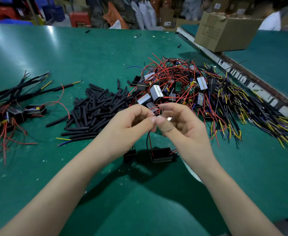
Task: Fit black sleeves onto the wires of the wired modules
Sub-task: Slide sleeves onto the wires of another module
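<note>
My left hand [131, 125] and my right hand [179, 123] meet at the centre, both pinching the red and black wires [148, 140] of a black module [161, 155] that hangs below them just above the green table [71, 53]. A second small black module [129, 155] dangles beside it, below my left hand. A heap of black sleeves [95, 109] lies left of my hands. Behind my hands sits a big tangle of wired modules [179, 84]. I cannot see a sleeve in my fingers.
Sleeved modules with long black-covered wires [12, 103] are gathered at the left. A bundle of yellow, blue and black leads [258, 113] spreads at the right beside a metal rail [241, 72]. A cardboard box [224, 31] stands at the back right. A person in white [270, 21] is behind it.
</note>
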Tool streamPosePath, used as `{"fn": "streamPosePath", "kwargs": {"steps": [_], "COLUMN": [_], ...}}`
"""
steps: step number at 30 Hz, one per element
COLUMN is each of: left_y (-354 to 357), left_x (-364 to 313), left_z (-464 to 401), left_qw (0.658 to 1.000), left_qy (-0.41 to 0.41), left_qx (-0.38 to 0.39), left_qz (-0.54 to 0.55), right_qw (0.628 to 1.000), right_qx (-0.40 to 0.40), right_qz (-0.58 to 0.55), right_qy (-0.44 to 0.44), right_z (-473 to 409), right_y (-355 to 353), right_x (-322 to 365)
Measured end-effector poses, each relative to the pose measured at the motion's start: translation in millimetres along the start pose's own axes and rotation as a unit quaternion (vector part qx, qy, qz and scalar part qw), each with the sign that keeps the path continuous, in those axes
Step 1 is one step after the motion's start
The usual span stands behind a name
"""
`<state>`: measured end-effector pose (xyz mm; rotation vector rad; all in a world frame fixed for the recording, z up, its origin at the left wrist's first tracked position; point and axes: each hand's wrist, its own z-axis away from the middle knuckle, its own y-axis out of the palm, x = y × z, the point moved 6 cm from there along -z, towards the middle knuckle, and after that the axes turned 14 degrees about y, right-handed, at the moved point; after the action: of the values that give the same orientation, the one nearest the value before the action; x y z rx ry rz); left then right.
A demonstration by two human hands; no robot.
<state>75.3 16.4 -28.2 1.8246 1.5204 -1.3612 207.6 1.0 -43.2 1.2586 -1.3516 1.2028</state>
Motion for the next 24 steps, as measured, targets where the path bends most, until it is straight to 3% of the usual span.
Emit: {"fn": "streamPosePath", "kwargs": {"steps": [11,15,19,22,24], "left_y": [-3,-3,3,5,5], "left_x": [0,-4,-9,-10,-8], "left_z": [4,3,4,5,5], "left_qw": [0.993,0.996,0.999,0.999,0.999], "left_qy": [0.022,0.027,0.028,0.023,0.009], "left_qx": [0.018,-0.006,-0.028,-0.035,-0.038], "left_qz": [-0.114,-0.088,-0.028,-0.003,0.018], "right_qw": [0.999,0.994,0.953,0.937,0.947], "right_qx": [-0.020,-0.013,0.052,0.072,0.071], "right_qz": [0.033,-0.082,-0.250,-0.299,-0.274], "right_qy": [-0.012,0.065,0.161,0.168,0.150], "right_z": [-1,-3,-5,-3,-3], "right_y": [-5,-6,2,7,7], "right_x": [2,-4,-12,-14,-13]}}
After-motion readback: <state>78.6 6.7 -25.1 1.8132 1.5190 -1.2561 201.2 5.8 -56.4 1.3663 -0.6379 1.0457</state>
